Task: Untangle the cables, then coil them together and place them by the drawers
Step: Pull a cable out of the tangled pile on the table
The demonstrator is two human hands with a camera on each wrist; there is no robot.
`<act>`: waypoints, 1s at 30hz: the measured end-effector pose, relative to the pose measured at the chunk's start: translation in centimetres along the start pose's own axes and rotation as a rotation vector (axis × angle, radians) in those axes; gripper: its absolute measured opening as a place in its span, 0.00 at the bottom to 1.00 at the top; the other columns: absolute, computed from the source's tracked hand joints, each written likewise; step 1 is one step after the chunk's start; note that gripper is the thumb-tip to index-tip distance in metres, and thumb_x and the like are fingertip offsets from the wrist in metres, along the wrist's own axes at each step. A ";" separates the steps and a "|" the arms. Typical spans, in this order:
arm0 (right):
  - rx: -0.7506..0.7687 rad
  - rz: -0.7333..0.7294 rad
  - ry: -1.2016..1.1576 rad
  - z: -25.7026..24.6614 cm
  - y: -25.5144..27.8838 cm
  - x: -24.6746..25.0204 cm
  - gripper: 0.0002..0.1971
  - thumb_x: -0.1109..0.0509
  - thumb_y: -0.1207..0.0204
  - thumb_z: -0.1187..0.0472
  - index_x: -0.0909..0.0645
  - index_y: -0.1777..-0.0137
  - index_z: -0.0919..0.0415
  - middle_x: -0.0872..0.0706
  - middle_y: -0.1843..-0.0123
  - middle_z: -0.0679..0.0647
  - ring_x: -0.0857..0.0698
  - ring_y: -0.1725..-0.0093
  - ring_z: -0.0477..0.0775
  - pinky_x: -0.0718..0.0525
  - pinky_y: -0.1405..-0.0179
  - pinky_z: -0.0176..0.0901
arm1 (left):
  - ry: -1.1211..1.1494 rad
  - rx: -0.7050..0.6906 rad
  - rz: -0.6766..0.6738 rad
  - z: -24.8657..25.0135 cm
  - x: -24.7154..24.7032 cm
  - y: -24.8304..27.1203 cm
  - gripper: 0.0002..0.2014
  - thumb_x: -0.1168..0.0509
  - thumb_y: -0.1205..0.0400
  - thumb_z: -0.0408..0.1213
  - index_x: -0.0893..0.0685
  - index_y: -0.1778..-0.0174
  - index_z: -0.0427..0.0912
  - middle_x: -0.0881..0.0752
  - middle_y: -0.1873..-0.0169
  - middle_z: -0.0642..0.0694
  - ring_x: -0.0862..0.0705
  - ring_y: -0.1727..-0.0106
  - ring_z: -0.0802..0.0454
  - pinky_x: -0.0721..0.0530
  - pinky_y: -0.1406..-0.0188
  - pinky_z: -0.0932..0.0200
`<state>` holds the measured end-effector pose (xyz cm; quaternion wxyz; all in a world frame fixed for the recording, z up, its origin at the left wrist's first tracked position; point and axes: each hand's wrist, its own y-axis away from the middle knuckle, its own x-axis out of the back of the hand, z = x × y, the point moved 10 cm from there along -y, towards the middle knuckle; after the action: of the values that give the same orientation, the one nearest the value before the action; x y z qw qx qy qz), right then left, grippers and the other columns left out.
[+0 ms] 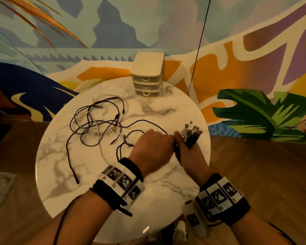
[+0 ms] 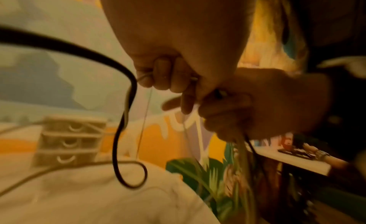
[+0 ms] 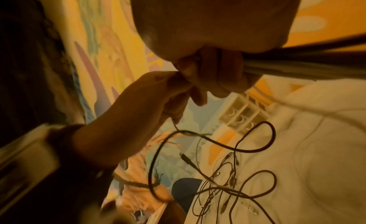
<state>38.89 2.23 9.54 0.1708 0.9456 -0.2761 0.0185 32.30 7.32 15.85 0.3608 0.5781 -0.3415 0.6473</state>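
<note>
Taking the cream plastic three-drawer chest (image 1: pixel 147 75) at the table's far edge as the landmark: to its near left, a loose tangle of thin black and white cables (image 1: pixel 97 124) sprawls over the round white marble-patterned tabletop (image 1: pixel 60 156), loops crossing one another, small plugs scattered through them. One black strand trails away from the chest toward the near left rim. The cords look limp and slick, rubber-skinned, against the smooth, glossy, grey-veined top.

Nearer than the chest and roughly in line with it, the left hand (image 1: pixel 151 147) is curled, fingers pinching a strand close beside the other hand; the left wrist view shows a thin pale cord and a thicker black cord running out of that pinch. To the near right of the chest, the right hand (image 1: pixel 185 151) is clenched round a gathered bundle of cable ends (image 1: pixel 193 132), metal-tipped plugs fanning upward out of the fist.

Judging by this, untangling is still in hand: ends are collected on the right, most of the length remains knotted. The next move likely calls for drawing the pinched strand free of the crossing loops without cinching them, the fist holding the bundle firm. Coiling and setting down beside the chest are not yet begun
</note>
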 end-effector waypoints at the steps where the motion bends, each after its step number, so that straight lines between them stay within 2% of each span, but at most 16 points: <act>1: -0.020 -0.001 -0.015 0.6 -0.4 -0.1 0.18 0.39 0.18 0.50 0.23 0.66 0.60 0.27 0.74 0.54 0.28 0.70 0.52 0.31 0.68 0.46 | 0.052 -0.006 -0.028 0.8 -1.3 0.3 0.13 0.48 0.15 0.43 0.21 0.52 0.42 0.15 0.63 0.43 0.19 0.65 0.42 0.33 0.65 0.54; 3: -0.016 0.004 0.044 1.5 -0.9 0.1 0.17 0.39 0.17 0.54 0.23 0.67 0.58 0.25 0.73 0.53 0.28 0.70 0.52 0.30 0.68 0.43 | 0.235 0.064 -0.065 0.2 -4.1 1.1 0.12 0.47 0.14 0.43 0.21 0.48 0.42 0.15 0.63 0.42 0.18 0.63 0.42 0.31 0.67 0.53; 6: 0.055 0.040 0.077 1.1 -0.8 1.7 0.20 0.44 0.15 0.53 0.11 0.55 0.55 0.23 0.76 0.44 0.27 0.74 0.44 0.30 0.73 0.31 | 0.345 0.212 -0.078 -4.6 -8.2 2.2 0.13 0.46 0.15 0.44 0.19 0.51 0.42 0.12 0.61 0.39 0.16 0.58 0.37 0.24 0.64 0.49; 8: 0.084 0.085 0.008 0.1 -0.8 3.5 0.22 0.47 0.14 0.51 0.10 0.53 0.54 0.30 0.81 0.44 0.33 0.80 0.43 0.35 0.80 0.30 | 0.357 0.281 0.002 -8.7 -8.2 2.5 0.11 0.43 0.18 0.42 0.17 0.55 0.41 0.11 0.60 0.39 0.15 0.56 0.36 0.23 0.62 0.50; 11: 0.162 0.148 -0.089 -2.4 -1.0 5.7 0.23 0.46 0.15 0.50 0.11 0.51 0.61 0.33 0.81 0.47 0.35 0.83 0.42 0.38 0.82 0.28 | 0.326 0.301 0.207 -13.4 -4.7 1.8 0.10 0.42 0.20 0.42 0.17 0.56 0.42 0.12 0.66 0.41 0.15 0.63 0.39 0.24 0.64 0.53; 12: 0.185 0.183 -0.135 -3.1 -1.1 6.4 0.24 0.46 0.15 0.49 0.12 0.51 0.65 0.33 0.82 0.46 0.36 0.83 0.42 0.38 0.83 0.28 | 0.346 0.294 0.265 -14.2 -3.7 1.7 0.11 0.43 0.20 0.43 0.18 0.57 0.43 0.13 0.69 0.43 0.16 0.65 0.41 0.23 0.65 0.53; 14: 0.217 0.235 -0.235 -4.1 -1.1 7.7 0.25 0.46 0.14 0.51 0.12 0.53 0.67 0.35 0.84 0.46 0.38 0.83 0.43 0.41 0.84 0.32 | 0.439 0.314 0.240 -14.6 -5.0 2.1 0.10 0.43 0.20 0.43 0.18 0.57 0.44 0.14 0.69 0.46 0.17 0.66 0.44 0.21 0.64 0.51; 17: 0.251 0.259 -0.283 -4.7 -0.9 8.9 0.25 0.48 0.14 0.51 0.11 0.59 0.57 0.36 0.84 0.48 0.40 0.82 0.46 0.43 0.83 0.36 | 0.520 0.332 -0.040 -12.8 -11.3 4.3 0.12 0.44 0.19 0.44 0.18 0.60 0.45 0.15 0.67 0.46 0.18 0.63 0.45 0.21 0.59 0.50; 18: 0.254 0.277 -0.300 -4.5 -0.9 9.4 0.25 0.48 0.14 0.50 0.11 0.59 0.57 0.36 0.84 0.49 0.40 0.81 0.47 0.43 0.82 0.38 | 0.535 0.327 -0.060 -12.6 -11.8 4.6 0.13 0.46 0.19 0.46 0.18 0.59 0.46 0.15 0.66 0.46 0.18 0.61 0.45 0.22 0.58 0.52; 20: 0.251 0.341 -0.383 -3.5 -1.1 10.4 0.25 0.47 0.14 0.49 0.11 0.58 0.58 0.35 0.84 0.49 0.40 0.81 0.50 0.44 0.79 0.45 | 0.599 0.375 0.066 -13.7 -9.7 4.0 0.15 0.45 0.18 0.49 0.15 0.55 0.47 0.13 0.62 0.47 0.17 0.59 0.48 0.24 0.57 0.57; 22: 0.219 0.410 -0.468 -2.2 -1.2 11.1 0.26 0.47 0.15 0.45 0.11 0.55 0.59 0.35 0.85 0.49 0.40 0.83 0.50 0.47 0.78 0.48 | 0.646 0.376 0.233 -14.3 -5.7 2.8 0.14 0.41 0.15 0.45 0.12 0.52 0.43 0.12 0.60 0.48 0.17 0.56 0.53 0.24 0.55 0.65; 23: 0.178 0.402 -0.467 -1.6 -1.3 10.7 0.28 0.48 0.16 0.41 0.11 0.53 0.57 0.35 0.85 0.48 0.40 0.83 0.49 0.47 0.79 0.46 | 0.647 0.345 0.274 -14.0 -3.9 2.2 0.12 0.40 0.15 0.42 0.12 0.51 0.41 0.12 0.59 0.48 0.17 0.56 0.55 0.25 0.55 0.69; 25: 0.087 0.283 -0.385 -0.4 -1.1 8.1 0.31 0.50 0.20 0.35 0.11 0.50 0.55 0.35 0.83 0.49 0.40 0.83 0.46 0.45 0.80 0.41 | 0.616 0.220 0.273 -11.9 -1.5 0.7 0.12 0.40 0.15 0.40 0.12 0.52 0.39 0.14 0.60 0.47 0.19 0.57 0.54 0.24 0.56 0.64; 28: 0.011 0.072 -0.242 0.6 -0.1 2.7 0.27 0.49 0.17 0.42 0.12 0.47 0.60 0.36 0.81 0.49 0.39 0.83 0.42 0.42 0.84 0.33 | 0.515 0.125 0.145 -8.3 -1.4 -0.3 0.12 0.39 0.16 0.41 0.13 0.57 0.39 0.22 0.61 0.46 0.22 0.59 0.49 0.27 0.60 0.56; 30: 0.006 0.010 -0.077 0.2 -0.2 0.5 0.21 0.44 0.17 0.45 0.13 0.51 0.57 0.28 0.81 0.44 0.30 0.81 0.41 0.34 0.79 0.31 | 0.392 0.067 0.059 -5.3 -2.0 -0.5 0.10 0.39 0.16 0.40 0.13 0.52 0.41 0.23 0.58 0.45 0.21 0.56 0.46 0.29 0.62 0.56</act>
<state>39.36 2.05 9.32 0.1570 0.9448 -0.2871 -0.0162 30.23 11.97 13.40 0.3818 0.4424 -0.2596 0.7689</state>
